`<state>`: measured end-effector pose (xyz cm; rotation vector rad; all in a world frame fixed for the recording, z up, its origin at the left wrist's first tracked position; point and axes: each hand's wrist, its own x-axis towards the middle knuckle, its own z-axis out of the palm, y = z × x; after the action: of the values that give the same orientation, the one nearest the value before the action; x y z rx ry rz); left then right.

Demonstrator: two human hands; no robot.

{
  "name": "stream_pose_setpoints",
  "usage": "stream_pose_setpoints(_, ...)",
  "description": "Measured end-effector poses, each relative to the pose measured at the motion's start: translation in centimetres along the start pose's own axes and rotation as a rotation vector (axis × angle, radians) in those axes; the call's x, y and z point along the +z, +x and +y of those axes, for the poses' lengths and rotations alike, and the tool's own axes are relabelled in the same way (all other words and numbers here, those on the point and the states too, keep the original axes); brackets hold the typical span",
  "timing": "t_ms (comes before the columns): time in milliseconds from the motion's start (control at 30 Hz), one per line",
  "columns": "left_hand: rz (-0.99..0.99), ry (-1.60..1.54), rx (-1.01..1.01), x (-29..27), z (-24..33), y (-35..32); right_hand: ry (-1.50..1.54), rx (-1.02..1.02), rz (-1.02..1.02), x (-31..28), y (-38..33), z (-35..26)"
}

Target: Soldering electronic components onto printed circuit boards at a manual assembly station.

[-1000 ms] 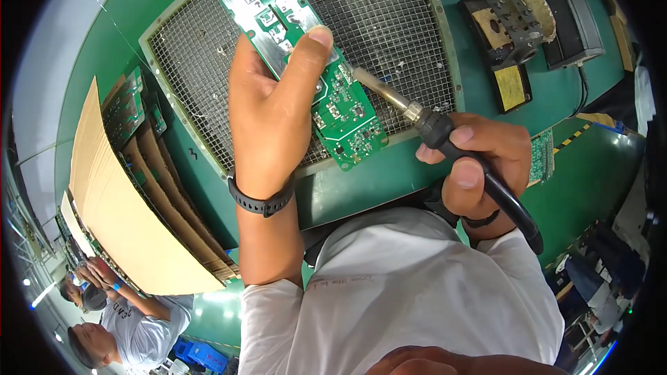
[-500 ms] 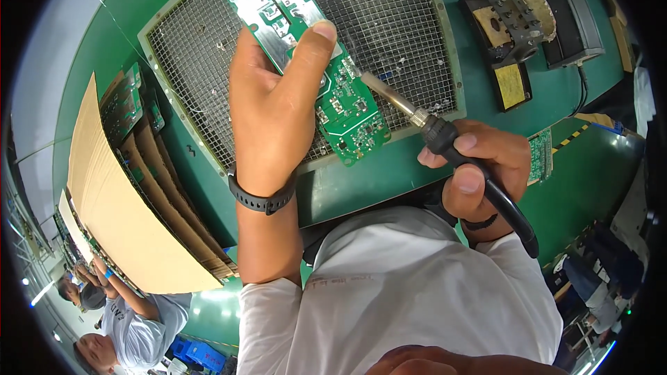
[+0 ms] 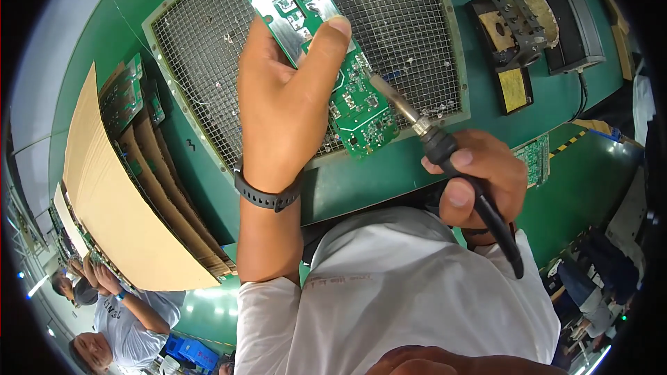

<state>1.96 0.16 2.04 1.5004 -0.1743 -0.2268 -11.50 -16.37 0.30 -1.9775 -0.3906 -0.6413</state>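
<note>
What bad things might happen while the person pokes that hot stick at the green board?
The soldering iron has its tip on the green circuit board, close to the left hand gripping that board, so a slip might burn the thumb. The board is held in the air over the wire mesh by one hand only, so it may wobble and the solder could land in the wrong spot.

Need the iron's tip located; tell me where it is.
In the head view, right of centre: the soldering iron tip touches the green circuit board over the mesh grille.
</note>
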Motion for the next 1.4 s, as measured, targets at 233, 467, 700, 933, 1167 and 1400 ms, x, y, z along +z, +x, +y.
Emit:
stream_pose_setpoints(233, 0.003, -0.006, -0.018, 0.3, 0.2, -0.1, -0.181, -0.124, -0.022, 0.6, 1.2, -0.7)
stream_pose_setpoints(467, -0.011, 0.005, -0.025, -0.3, 0.1, -0.2, -0.111, -0.076, 0.092, 1.3, 1.7, -1.2)
stream_pose_setpoints(700, -0.031, -0.078, -0.121, -0.2, 0.6, 0.2, 0.001, -0.103, 0.169, -0.4, 0.3, -0.1)
stream_pose_setpoints(933, 0.046, -0.153, -0.219, -1.0, 1.5, 0.2, 0.076, -0.100, 0.248, -1.0, 0.8, 0.1)
stream_pose_setpoints(1167, -0.069, -0.330, -0.233, -1.7, 0.7, 0.9, 0.065, -0.049, 0.256, -1.4, -0.5, 0.5)
stream_pose_setpoints(1400, -0.041, -0.351, -0.203, -1.9, 1.5, 0.8, 0.121, 0.059, 0.345, -0.6, 0.1, 1.1)
